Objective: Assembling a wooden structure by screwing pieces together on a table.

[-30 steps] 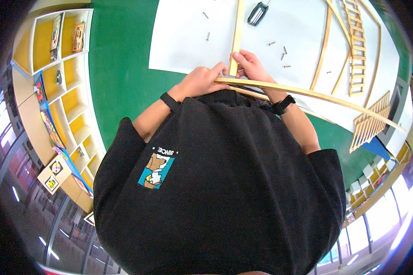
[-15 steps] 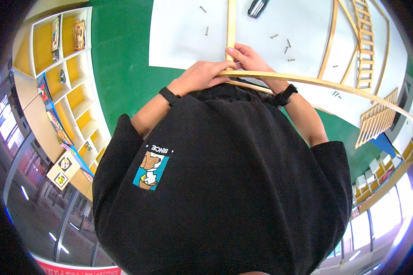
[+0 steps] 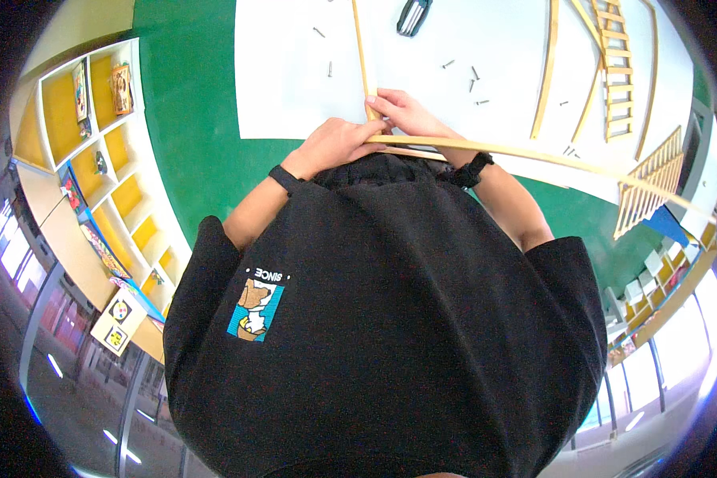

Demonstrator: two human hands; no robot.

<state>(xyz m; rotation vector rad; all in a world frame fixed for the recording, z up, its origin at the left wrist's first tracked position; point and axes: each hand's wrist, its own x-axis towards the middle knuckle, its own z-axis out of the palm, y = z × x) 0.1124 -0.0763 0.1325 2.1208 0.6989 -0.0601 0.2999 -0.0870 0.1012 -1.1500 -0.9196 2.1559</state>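
Both hands met at the near edge of the white sheet (image 3: 295, 88), where two wooden strips crossed. The left hand (image 3: 336, 143) lay curled over the joint, fingers together on the long strip (image 3: 534, 156), which ran off from the sheet's near edge to the right; the right hand (image 3: 406, 111) pinched the upright strip (image 3: 361, 48), fingers closed on it just above the crossing; that strip ran away up the sheet. Loose nails (image 3: 462, 76) lay scattered on the sheet beyond the hands, unused; a dark tool (image 3: 413, 16) sat at the sheet's far edge, untouched. A ladder frame (image 3: 617, 64) lay on the sheet's right part, apparently finished. Judging by this, the corner was only held in place, not yet fastened; nailing remained.
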